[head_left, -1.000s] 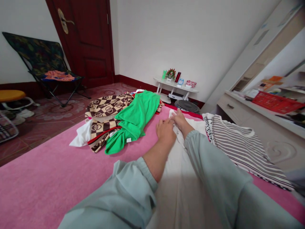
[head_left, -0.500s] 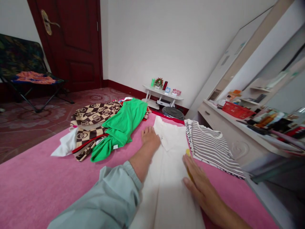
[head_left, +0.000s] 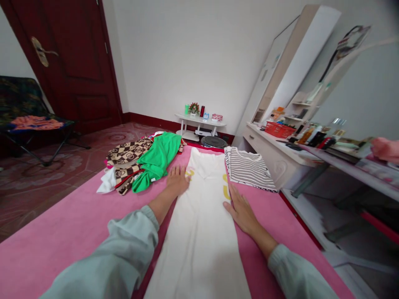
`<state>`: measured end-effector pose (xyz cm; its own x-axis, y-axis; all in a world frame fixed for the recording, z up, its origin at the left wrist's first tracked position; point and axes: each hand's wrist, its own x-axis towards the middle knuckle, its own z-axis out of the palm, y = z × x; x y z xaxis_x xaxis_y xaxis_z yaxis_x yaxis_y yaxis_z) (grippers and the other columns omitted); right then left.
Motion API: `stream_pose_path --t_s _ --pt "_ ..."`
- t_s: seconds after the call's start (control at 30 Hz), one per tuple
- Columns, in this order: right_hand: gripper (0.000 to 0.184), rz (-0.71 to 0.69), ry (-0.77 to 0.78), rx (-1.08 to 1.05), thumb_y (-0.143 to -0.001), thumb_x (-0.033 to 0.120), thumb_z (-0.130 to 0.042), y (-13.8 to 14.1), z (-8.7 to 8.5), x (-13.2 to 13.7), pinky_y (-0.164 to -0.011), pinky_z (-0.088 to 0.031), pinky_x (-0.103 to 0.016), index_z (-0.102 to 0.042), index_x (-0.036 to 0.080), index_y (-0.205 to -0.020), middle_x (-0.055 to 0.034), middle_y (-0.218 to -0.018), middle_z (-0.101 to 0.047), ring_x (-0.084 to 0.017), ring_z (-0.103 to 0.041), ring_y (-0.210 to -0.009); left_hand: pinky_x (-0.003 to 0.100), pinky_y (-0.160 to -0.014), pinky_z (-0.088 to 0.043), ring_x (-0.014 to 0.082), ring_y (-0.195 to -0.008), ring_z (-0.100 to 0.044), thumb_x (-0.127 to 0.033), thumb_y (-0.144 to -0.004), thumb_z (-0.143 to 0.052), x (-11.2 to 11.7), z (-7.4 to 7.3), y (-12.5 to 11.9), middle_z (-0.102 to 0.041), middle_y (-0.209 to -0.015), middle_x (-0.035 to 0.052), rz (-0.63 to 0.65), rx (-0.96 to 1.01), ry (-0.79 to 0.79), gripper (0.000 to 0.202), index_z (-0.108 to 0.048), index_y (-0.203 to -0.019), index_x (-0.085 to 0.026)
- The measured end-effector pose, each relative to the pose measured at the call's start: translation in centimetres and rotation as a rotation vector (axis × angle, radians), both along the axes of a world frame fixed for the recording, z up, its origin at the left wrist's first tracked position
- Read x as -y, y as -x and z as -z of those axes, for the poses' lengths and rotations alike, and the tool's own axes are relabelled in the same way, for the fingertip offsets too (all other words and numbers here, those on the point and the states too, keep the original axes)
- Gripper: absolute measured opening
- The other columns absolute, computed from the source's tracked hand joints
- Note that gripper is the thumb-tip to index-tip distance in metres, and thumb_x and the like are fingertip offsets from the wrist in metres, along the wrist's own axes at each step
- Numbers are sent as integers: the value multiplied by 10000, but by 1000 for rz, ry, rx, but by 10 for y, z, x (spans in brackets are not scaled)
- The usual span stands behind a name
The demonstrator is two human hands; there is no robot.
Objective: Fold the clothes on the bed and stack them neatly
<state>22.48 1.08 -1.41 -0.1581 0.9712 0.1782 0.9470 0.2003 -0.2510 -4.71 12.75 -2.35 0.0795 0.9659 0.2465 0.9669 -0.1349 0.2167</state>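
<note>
A long white garment (head_left: pixel 205 216) lies lengthwise on the pink bed cover (head_left: pixel 71 236), its neckline at the far end and yellow print along both upper side edges. My left hand (head_left: pixel 178 181) rests with fingers spread at the garment's upper left edge, partly on the pink cover. Lower down on the opposite side, my right hand (head_left: pixel 243 211) lies flat along the edge, thumb apart and touching the white cloth. Neither hand grips anything. The garment's near end runs out of the picture.
To the left is a heap with a green garment (head_left: pixel 158 160) and a brown checked garment (head_left: pixel 129 153). Folded striped clothing (head_left: pixel 251 168) lies to the right. Beyond stand a dresser (head_left: pixel 268 153) with a red basket (head_left: pixel 279 129), a small white table (head_left: pixel 199 119) and a folding chair (head_left: pixel 31 108).
My left hand has shifted outward to the left edge, where yellow print now shows. More yellow print is uncovered by my right hand. The garment looks flatter, and the view has shifted.
</note>
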Motion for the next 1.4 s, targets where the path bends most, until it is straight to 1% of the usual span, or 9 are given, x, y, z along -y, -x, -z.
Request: stream_pose_path --t_s 0.13,0.27,0.47,0.63,0.83,0.97,1.13,1.27,1.4 --pt "685 -15 4 -42 -943 494 -302 1 -1 7 -1139 -160 -521 -108 158 -1508 -129 -1548 -155 -245 -120 -1431 449 -1125 -208 294 -1403 -234 -462 -944 -264 35 2 32 -276 -1510 185 87 -50 12 630 -309 -1449 -88" --pt "635 -74 42 -91 -944 466 -318 -3 -4 32 -1136 -126 -548 -171 195 -1500 -113 -1551 -149 -242 -114 -1432 446 -1135 -190 272 -1421 -185 -446 -948 -292 71 1 69 -213 -1539 153 263 -45 57 612 -255 -1474 -138" --pt "497 -324 61 -209 -926 273 -372 -19 -11 92 -1143 -171 -501 -384 259 -1423 -71 -1541 -220 -219 -203 -1414 475 -1134 -190 316 -1430 -110 -509 -837 -559 129 -34 116 -81 -1576 56 714 95 363 641 -362 -1423 -340" --pt "547 -411 108 -173 -843 164 -457 -13 -20 119 -1134 -198 -501 -459 289 -1376 -57 -1532 -249 -230 -245 -1401 406 -1136 -230 267 -1409 -232 -371 -851 -578 157 -46 107 -197 -1559 29 812 219 348 467 -529 -1314 -332" --pt "581 -482 28 -44 -799 89 -439 9 -37 122 -1134 -186 -517 -505 302 -1336 -40 -1500 -320 -205 -259 -1395 421 -1103 -305 221 -1301 -430 -276 -885 -509 151 -39 81 -532 -1361 46 934 211 149 303 -672 -1135 -323" --pt "495 -559 60 -42 -872 159 -442 16 -41 128 -1129 -199 -516 -505 330 -1331 -36 -1470 -374 -203 -299 -1378 381 -1078 -348 181 -1252 -491 -160 -880 -443 146 -40 82 -543 -1352 35 1012 190 142 404 -631 -1194 -332" --pt "351 -540 41 -201 -940 364 -439 22 -34 127 -1113 -274 -473 -582 304 -1256 -54 -1360 -521 -199 -414 -1314 341 -1025 -403 181 -1158 -572 -291 -936 -425 145 -44 81 -650 -1204 75 1024 316 153 309 -685 -1100 -254" --pt "363 -488 33 -328 -955 424 -389 26 -44 130 -1110 -281 -482 -638 286 -1180 -55 -1232 -627 -207 -503 -1241 339 -1005 -419 193 -1112 -600 -389 -957 -376 153 -61 74 -703 -1067 94 1027 442 181 382 -696 -1022 -192" --pt "365 -484 111 -367 -935 451 -426 31 -74 155 -1102 -297 -467 -658 277 -1157 -55 -1161 -668 -219 -598 -1118 306 -980 -433 180 -1029 -637 -362 -954 -395 181 -87 76 -712 -1018 81 1063 450 241 343 -693 -999 -199"
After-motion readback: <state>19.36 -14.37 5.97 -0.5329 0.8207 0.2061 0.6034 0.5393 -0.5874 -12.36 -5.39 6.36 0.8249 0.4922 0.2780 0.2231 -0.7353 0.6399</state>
